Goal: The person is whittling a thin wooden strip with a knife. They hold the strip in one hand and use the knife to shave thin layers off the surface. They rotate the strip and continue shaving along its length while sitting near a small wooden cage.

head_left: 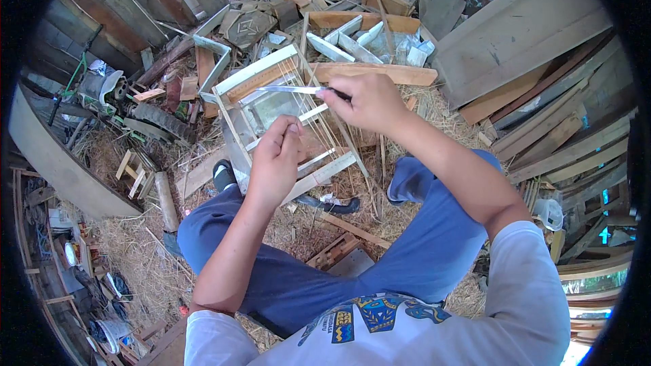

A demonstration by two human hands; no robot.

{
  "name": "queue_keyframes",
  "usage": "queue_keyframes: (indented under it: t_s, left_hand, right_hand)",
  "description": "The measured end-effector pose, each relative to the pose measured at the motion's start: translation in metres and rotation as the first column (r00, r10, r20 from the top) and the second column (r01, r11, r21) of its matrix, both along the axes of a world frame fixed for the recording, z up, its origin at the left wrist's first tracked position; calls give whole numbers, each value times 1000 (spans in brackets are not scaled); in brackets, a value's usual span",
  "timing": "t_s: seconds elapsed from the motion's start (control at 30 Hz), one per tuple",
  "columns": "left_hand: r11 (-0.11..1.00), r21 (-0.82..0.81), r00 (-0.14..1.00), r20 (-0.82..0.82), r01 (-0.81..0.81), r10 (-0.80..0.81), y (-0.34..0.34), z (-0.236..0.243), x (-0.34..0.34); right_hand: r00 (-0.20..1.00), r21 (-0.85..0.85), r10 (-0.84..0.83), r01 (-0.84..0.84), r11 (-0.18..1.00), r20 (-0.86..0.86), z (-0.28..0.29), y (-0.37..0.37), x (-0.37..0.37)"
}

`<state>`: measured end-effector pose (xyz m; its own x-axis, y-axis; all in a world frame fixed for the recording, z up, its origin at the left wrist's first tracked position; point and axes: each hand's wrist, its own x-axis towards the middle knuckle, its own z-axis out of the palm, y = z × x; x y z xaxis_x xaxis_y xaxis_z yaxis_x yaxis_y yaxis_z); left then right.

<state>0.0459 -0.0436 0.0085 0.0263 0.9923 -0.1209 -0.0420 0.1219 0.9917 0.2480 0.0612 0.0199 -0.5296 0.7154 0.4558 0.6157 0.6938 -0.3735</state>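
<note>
Over wooden frame, left side: left hand, fingers pinched together, cannot tell if holding anything. Middle: knife, blade pointing left, near left hand; slip could cut those fingers. Thin strips on frame might snap if struck. Right: right hand, fingers wrapped round knife handle; loose grip could let blade twist.

Ground was pretty much buried in straw, with a short log, little slatted frame and thin plank on it.
</note>
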Motion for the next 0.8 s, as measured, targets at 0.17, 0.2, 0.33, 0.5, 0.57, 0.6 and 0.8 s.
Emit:
queue_keyframes:
  t_s: [0.17,0.2,0.33,0.5,0.57,0.6,0.8]
  left_hand:
    - [999,14,999,18,-50,49,-2,5,5]
    - [999,7,999,1,-34,34,-1,6,4]
    - [1000,9,1000,-11,-19,19,-4,8,7]
    - [1000,13,1000,-23,-17,17,-2,5,2]
    - [999,35,999,-44,-14,15,-2,2,2]
    - [1000,2,1000,15,-9,9,-5,2,2]
    - [982,-189,981,195,24,14,-1,20,2]
  right_hand:
    - [999,-22,17,-16,1000,36,5,-7,-1]
    - [998,0,-51,51,999,-45,0,9,3]
    - [999,86,15,-10,996,-51,-4,12,10]
    - [999,-8,-43,43,999,-19,0,12,5]
    - [999,-32,-29,28,999,-30,5,11,5]
    - [999,-40,21,-20,999,42,-1,0,2]
    - [1000,0,4,-4,1000,-10,-2,7,2]
